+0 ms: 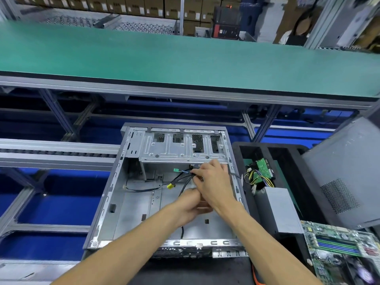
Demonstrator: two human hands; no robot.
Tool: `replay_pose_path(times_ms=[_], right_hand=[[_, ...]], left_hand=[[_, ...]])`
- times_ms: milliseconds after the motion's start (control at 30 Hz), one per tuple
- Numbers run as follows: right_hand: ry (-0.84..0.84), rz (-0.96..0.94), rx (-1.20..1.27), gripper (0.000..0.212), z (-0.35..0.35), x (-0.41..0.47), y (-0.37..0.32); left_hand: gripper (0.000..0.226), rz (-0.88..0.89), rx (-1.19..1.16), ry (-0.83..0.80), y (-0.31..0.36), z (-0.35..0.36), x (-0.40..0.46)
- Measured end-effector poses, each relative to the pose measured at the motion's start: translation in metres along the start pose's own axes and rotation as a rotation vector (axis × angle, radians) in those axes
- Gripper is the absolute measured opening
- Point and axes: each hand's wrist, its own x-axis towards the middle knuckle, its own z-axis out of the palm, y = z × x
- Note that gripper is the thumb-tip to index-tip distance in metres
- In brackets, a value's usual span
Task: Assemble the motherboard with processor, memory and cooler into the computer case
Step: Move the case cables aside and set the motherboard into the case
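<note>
The computer case [131, 204] lies open on its side, and its floor is bare metal: no board sits inside it. Both hands work within it, close together and touching. The right hand [213, 183] has its fingers curled around a bundle of black cables [185, 178] that come from under the metal drive cage [183, 146] just beyond the fingertips. The left hand [190, 204] lies under the right wrist with its fingers bent; whether it pinches a cable or only steadies the bundle cannot be told, since the right hand covers its fingertips. Loose ends with a green plug [176, 170] and a yellow plug [170, 186] hang to the left of the hands.

The motherboard [339, 249] rests outside the case, well to the right of the right forearm, with green and blue memory sticks [337, 243] seated in it; blur keeps me from telling whether a cooler is on it. A grey power supply [277, 210] and a small green board with coloured wires [261, 171] lie in a black tray [308, 182] to the right of the hands.

So the job looks to be at an early stage: cables are being moved aside, probably to make room for the board. Lowering the board in and fixing it down are both left to do.
</note>
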Motion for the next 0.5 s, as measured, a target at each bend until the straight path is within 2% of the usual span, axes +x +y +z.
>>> replay_pose_path(times_ms=[67,133,233,367,500], right_hand=[[-0.009,0.037,0.015,0.021,0.001,0.001,0.002],[-0.084,0.109,0.086,0.023,0.000,0.002,0.003],[-0.115,0.194,0.161,0.025,-0.001,0.002,0.006],[-0.110,0.266,0.242,0.026,-0.004,0.001,0.006],[-0.093,0.298,0.300,0.019,-0.007,0.002,0.001]], left_hand=[[0.014,0.035,-0.205,0.049,0.000,0.009,0.008],[0.015,0.035,-0.292,0.045,0.001,0.015,0.011],[0.015,0.030,-0.389,-0.022,0.001,0.021,0.018],[0.024,-0.012,-0.819,-0.171,0.006,0.020,0.024],[0.024,-0.004,-0.855,-0.195,0.012,0.015,0.026]])
